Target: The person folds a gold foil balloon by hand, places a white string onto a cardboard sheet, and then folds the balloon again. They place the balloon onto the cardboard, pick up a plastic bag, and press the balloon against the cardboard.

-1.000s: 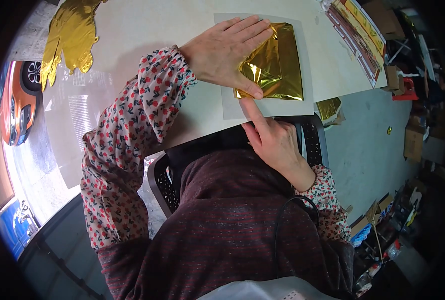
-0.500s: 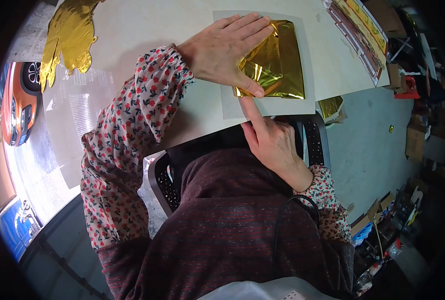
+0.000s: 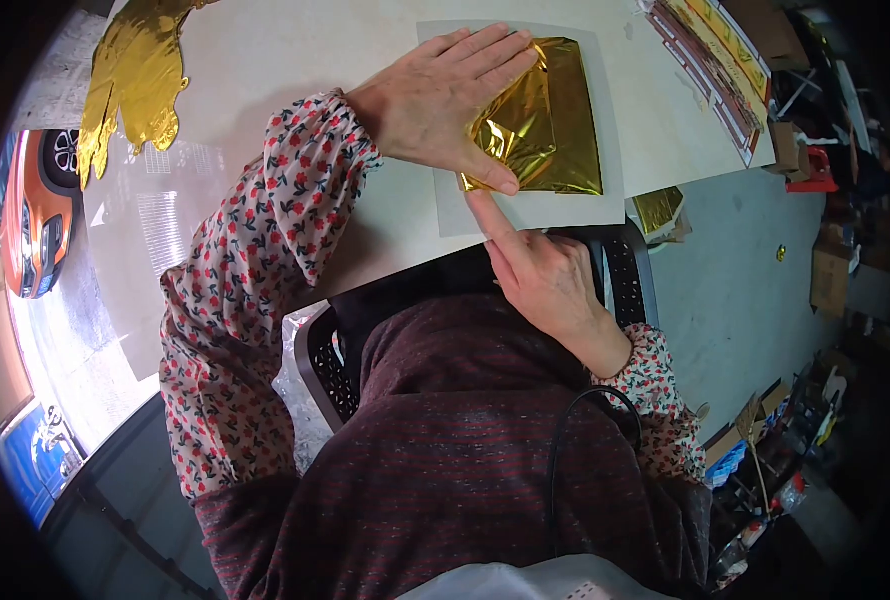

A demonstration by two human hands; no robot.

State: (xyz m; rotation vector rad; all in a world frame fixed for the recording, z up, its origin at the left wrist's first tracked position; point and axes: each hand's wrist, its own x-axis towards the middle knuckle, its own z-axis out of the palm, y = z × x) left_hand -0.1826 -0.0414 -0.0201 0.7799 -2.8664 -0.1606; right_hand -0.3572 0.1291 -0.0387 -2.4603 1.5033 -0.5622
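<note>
A folded square of shiny gold foil (image 3: 565, 130) lies on a translucent sheet (image 3: 525, 212) at the table's near edge. My left hand (image 3: 445, 100) rests flat on the foil's left part, its fingers spread and pointing to the right. Below it, my right hand (image 3: 545, 280) reaches up over the table edge. Its index finger is stretched out and touches the foil's lower left corner beside my left thumb. The other fingers of my right hand are curled under and partly hidden.
Crumpled gold foil (image 3: 140, 80) lies at the table's (image 3: 285, 50) far left. Printed sheets (image 3: 715, 70) are at the upper right. A black plastic basket (image 3: 630, 270) stands below the table edge, near my lap. Boxes (image 3: 830, 280) line the right side.
The view has shifted slightly. My right index fingertip has moved a little to the left along the foil's lower edge. My left hand stays flat on the foil.
</note>
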